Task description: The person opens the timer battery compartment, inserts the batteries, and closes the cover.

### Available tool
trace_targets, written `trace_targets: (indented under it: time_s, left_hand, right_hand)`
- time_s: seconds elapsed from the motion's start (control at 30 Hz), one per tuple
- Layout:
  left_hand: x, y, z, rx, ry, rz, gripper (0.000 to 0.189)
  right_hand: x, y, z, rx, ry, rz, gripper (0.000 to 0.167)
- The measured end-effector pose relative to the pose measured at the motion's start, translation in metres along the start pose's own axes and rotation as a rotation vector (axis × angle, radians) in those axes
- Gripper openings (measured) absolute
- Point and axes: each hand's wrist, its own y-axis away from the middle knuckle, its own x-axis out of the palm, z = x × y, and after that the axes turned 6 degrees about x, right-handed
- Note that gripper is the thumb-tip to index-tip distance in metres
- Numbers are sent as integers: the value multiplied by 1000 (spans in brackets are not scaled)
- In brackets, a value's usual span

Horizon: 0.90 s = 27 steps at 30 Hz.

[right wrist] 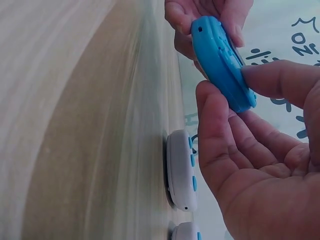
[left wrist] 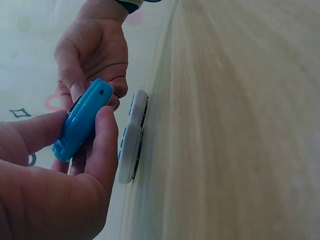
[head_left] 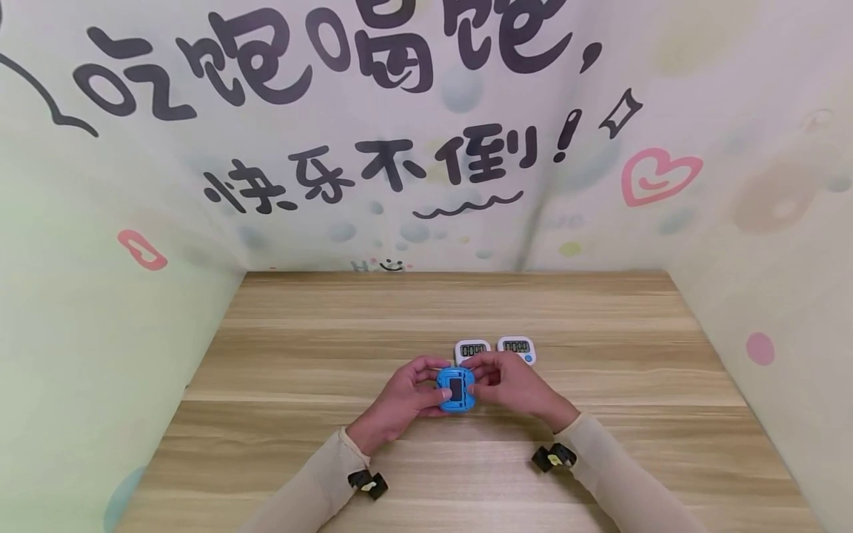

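Both hands hold a blue digital timer [head_left: 457,404] above the wooden table, with a dark rectangle on the face turned up. My left hand [head_left: 408,396] pinches its left edge between thumb and fingers. On the opposite edge, the thumb and fingers of my right hand [head_left: 509,385] grip it too. The left wrist view shows the blue timer [left wrist: 82,120] edge-on, with a small dark hole at one end. Just beyond the hands lie two white digital timers, one [head_left: 473,346] partly hidden by the fingers and the other [head_left: 516,346] to its right.
The wood-grain table [head_left: 333,311] runs back to a white wall [head_left: 373,237] printed with large black characters. Side walls stand left and right. A small black device [head_left: 368,483] sits on the left wrist, another [head_left: 554,457] on the right.
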Motion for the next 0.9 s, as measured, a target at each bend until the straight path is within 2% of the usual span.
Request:
trace_targets:
  time_s: [0.37,0.63,0.77,0.9]
  left_hand:
    - [-1,0,3,8,-2,4,50]
    - [3,-1,-1,7,-25,-17,48]
    - [7,-2,-6,15,-30,-21,50]
    - [9,-6,-8,14,-36,-33,53]
  right_hand:
    - [-1,1,2,1,-7,15,37]
    - [-2,2,1,1,-3,-13,28]
    - [-5,2,2,-6,-14,-34,31]
    - [-6,3,-1,21,-21,-56,37]
